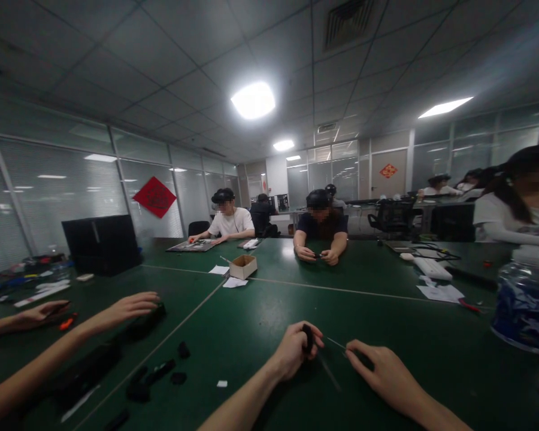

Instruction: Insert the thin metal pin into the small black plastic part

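Note:
My left hand [291,353] is closed round a small black part [307,339], held above the green table [260,323]. My right hand [381,368] pinches a thin metal rod [336,343] between thumb and fingers; its tip points toward my left hand. Whether the rod touches the black part cannot be made out. Below the hands a faint thin streak shows, too blurred to name. Several small black pieces [160,372] lie to the left of my left forearm, with a white scrap [222,384] nearer to it.
At left a co-worker's hand [132,306] reaches over dark parts. A small open cardboard box [243,267] stands ahead on papers. To the right are a large bottle [523,305] and a white power strip [432,267]. Other people sit across the table.

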`<state>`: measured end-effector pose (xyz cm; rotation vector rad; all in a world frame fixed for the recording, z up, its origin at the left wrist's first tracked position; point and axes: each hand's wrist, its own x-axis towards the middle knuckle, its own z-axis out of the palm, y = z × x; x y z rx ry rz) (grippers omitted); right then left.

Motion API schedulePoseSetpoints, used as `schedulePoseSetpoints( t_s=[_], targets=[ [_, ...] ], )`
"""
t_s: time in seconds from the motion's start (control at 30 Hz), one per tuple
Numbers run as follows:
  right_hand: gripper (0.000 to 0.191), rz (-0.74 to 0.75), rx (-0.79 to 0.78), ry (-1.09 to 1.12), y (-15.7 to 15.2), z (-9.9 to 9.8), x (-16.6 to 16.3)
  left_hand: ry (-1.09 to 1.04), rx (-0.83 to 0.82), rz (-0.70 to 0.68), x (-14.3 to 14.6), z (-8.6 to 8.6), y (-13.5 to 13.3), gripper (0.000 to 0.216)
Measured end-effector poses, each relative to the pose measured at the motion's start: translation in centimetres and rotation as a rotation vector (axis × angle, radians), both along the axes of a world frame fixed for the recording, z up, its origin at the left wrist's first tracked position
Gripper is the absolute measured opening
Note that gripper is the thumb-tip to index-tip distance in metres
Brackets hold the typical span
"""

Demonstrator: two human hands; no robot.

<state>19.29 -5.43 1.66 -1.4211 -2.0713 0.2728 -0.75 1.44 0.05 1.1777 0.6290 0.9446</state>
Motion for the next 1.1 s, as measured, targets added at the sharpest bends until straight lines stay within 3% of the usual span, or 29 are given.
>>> schedulePoseSetpoints(
  t_s=[0.33,0.77,1.1],
  targets=[
    [0.033,-0.010,-0.094,-0.046,-0.41,0.86,-0.04,0.007,-0.018,0.011,0.09,0.55,-0.47,0.038],
    [0.033,-0.008,-0.034,-0.074,0.03,0.09,0.16,-0.067,-0.106,-0.019,0.13,0.50,-0.46,0.026],
    [0.031,0.092,-0.015,-0.083,-0.48,0.57,0.23,0.060,0.081,-0.046,0.22,0.49,-0.43,0.035]
  ],
)
